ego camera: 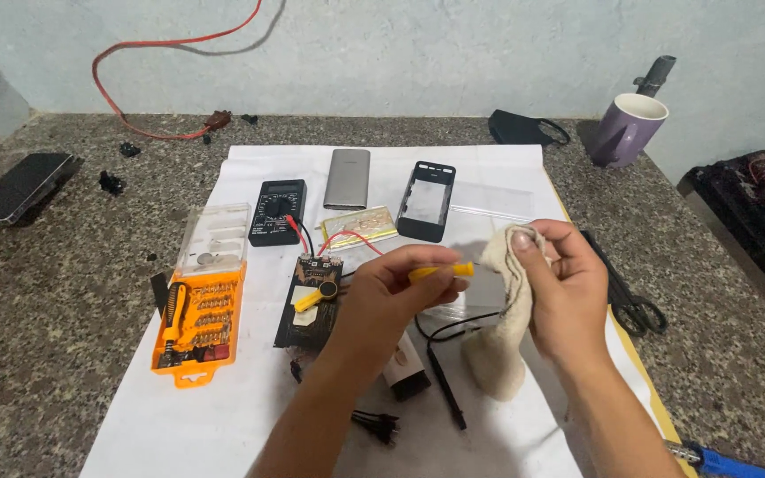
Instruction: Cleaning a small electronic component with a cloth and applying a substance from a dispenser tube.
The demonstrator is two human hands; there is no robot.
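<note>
A: Wiping, by the look of it; the left hand [382,296] pinches a small yellow-handled tool [441,271] between thumb and fingertips, fingers closed firm on the handle, tip aimed at the cloth.

B: And the right hand [564,292]?

A: Closed around a beige cloth [502,327]; thumb pressing the top fold, the rest hanging down toward the white paper sheet [223,407]; the tool's tip sits just beside the cloth's upper edge, touching or nearly so; I cannot tell which.

B: Step in hand, then?

A: Judged as cleaning the tool's tip; next move would call for drawing the tip through the fold while the pinch holds steady.

B: Surroundings, relative to the sheet?

A: On it, left side, an orange bit case [195,327]; toward its middle a black multimeter [277,212] and an opened battery pack with circuit board [310,305]; off its right edge, scissors [626,296].
</note>
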